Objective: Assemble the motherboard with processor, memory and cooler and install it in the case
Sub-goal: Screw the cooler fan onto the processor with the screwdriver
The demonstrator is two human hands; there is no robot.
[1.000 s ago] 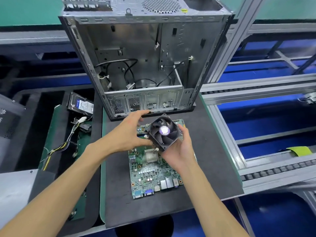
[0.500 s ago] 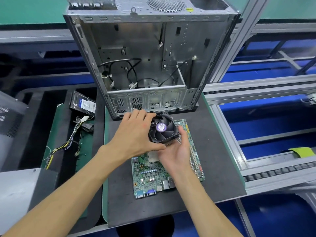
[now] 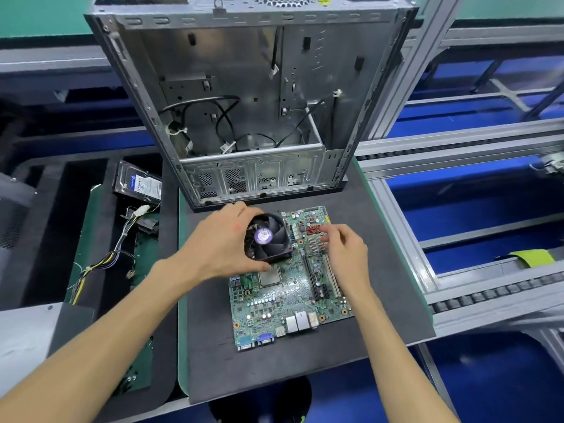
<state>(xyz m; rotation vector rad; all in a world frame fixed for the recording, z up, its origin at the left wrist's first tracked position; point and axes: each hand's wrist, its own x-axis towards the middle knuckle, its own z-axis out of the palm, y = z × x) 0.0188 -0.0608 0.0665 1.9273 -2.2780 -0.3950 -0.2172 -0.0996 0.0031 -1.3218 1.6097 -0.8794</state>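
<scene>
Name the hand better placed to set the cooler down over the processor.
Left. The left hand already grips the cooler, just beyond the bare processor. The right hand holds nothing and hovers over the motherboard beside it.

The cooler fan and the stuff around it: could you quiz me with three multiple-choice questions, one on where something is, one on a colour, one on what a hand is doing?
1. Where does the hard drive lie?
A. inside the case
B. left of the case, off the black mat
C. on the motherboard

2. What colour is the sticker at the hub of the cooler?
A. purple
B. orange
C. green

3. What is the left hand doing?
A. resting flat on the mat
B. gripping the cooler
C. pulling a cable

Answers:
1 B: the drive sits in the dark tray to the left of the open case.
2 A: the round hub label shows purple.
3 B: its fingers curl round the fan frame above the motherboard; the right hand is off the cooler.
</scene>
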